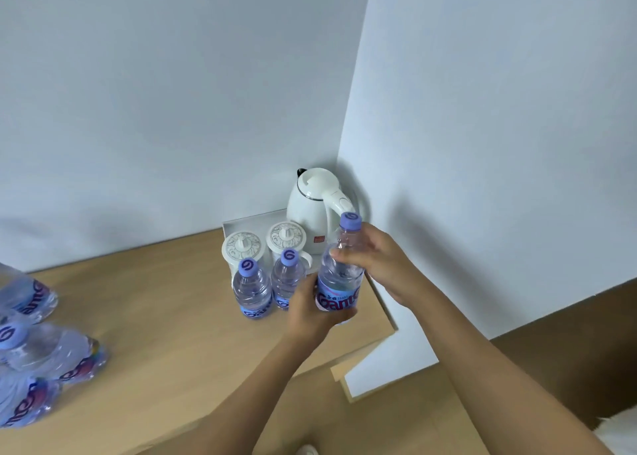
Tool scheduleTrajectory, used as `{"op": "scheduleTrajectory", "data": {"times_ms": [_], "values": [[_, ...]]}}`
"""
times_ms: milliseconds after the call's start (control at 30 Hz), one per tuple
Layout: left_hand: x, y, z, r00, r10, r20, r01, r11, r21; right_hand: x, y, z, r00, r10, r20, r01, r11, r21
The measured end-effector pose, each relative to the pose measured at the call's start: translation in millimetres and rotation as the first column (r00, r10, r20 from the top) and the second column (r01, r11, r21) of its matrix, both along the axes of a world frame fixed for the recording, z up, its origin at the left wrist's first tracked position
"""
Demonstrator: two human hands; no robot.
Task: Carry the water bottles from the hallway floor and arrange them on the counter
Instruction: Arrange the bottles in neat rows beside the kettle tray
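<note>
A clear, ribbed plastic water bottle with a lilac cap and blue label is being held upright just above the pale wood-grain counter, near its right edge. The left hand is wrapping its grip around the label band; the right hand is clasping the shoulder below the cap. Just left of it, two matching bottles are standing side by side. Behind them, two lidded white ceramic mugs and a glossy white electric kettle are sitting on a white tray. More bottles are lying at the counter's left edge.
</note>
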State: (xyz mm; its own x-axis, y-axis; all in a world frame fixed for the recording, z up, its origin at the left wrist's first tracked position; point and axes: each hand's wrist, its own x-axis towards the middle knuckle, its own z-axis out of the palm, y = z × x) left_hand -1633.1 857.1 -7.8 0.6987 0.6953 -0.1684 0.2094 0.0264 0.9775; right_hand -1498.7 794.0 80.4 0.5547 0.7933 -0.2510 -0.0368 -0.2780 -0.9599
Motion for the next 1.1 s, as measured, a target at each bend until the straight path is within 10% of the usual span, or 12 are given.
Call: {"op": "scheduleTrajectory", "data": {"times_ms": [600, 1100], "values": [[44.2, -21.6, -91.4, 0.942, 0.301, -0.147, -0.308, 0.951, -0.028, 20.5, 2.3, -109.2, 0.995, 0.062, 0.077, -0.056, 0.995, -0.082], [72.0, -19.0, -102.9, 0.728, 0.596, -0.337, -0.664, 0.736, -0.133, 29.8, 22.7, -126.6, 0.973, 0.098, 0.211, -0.097, 0.995, -0.016]]}}
